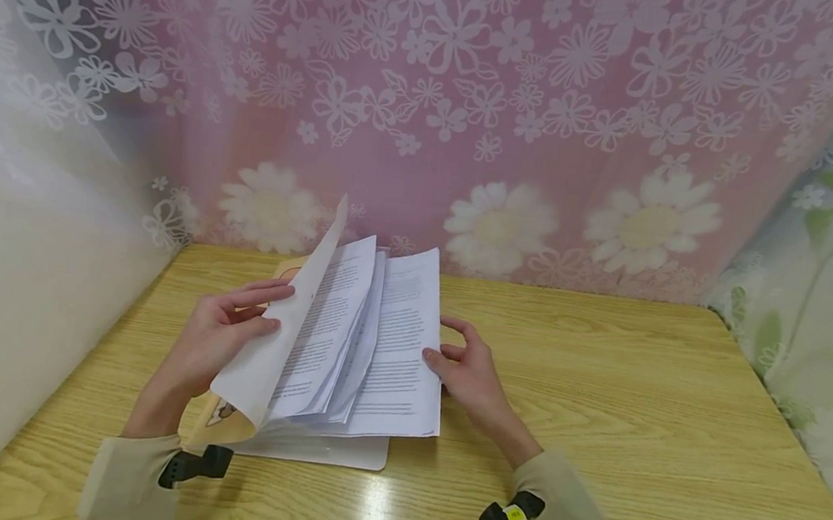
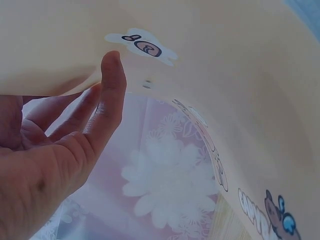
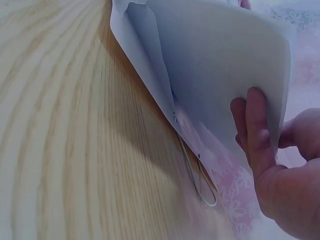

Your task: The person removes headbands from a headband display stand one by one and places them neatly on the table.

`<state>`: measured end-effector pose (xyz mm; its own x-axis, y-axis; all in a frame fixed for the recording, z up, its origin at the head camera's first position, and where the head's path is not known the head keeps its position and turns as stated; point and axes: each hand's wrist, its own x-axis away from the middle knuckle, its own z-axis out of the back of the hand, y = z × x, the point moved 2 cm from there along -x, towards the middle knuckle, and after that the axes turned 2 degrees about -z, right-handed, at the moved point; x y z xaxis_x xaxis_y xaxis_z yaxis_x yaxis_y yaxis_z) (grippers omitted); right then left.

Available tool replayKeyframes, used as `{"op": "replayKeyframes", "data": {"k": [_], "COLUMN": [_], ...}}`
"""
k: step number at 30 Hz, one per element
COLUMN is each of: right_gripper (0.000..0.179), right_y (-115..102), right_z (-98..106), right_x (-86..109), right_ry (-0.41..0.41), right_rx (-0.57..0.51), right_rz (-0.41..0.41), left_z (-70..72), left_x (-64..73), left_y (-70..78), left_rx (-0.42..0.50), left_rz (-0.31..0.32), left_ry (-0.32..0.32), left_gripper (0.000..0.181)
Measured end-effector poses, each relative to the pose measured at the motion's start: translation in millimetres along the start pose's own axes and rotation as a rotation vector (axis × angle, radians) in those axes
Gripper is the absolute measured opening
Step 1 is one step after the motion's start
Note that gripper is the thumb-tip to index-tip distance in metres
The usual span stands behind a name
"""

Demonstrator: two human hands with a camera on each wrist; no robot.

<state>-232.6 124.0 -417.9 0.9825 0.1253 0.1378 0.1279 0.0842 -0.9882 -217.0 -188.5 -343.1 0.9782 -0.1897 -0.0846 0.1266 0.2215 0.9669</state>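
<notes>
A folder with a cream cover [image 2: 240,65] printed with small cartoon animals lies on the table, its white inner side [image 1: 275,355] raised and curved. My left hand [image 1: 216,337] grips this cover near its left edge; in the left wrist view, a digit presses the printed side. Inside stand several loosely fanned printed sheets [image 1: 323,326]. At the right, my right hand [image 1: 473,378] pinches the edge of another stack of printed sheets [image 1: 400,350], thumb on top and fingers underneath. The right wrist view shows those fingers on the stack's blank underside [image 3: 215,65].
The folder's white back part [image 1: 338,451] rests on the wood-grain table [image 1: 599,395]. A thin looped cord [image 3: 205,195] hangs by its edge. A pink flowered curtain [image 1: 414,126] rises behind the table, with pale sheets at both sides. Each wrist wears a black strap [image 1: 196,466].
</notes>
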Motion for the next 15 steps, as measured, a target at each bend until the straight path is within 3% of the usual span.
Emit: {"op": "replayKeyframes", "data": {"k": [15], "right_gripper": [0.061], "right_y": [-2], "right_z": [-15], "right_x": [-2.1], "right_ry": [-0.028], "right_rx": [-0.036], "right_rz": [0.008], "left_z": [0.1], "left_x": [0.3], "left_y": [0.9], "left_rx": [-0.022], "left_rz": [0.008], "left_ry": [0.008], "left_gripper": [0.043]}}
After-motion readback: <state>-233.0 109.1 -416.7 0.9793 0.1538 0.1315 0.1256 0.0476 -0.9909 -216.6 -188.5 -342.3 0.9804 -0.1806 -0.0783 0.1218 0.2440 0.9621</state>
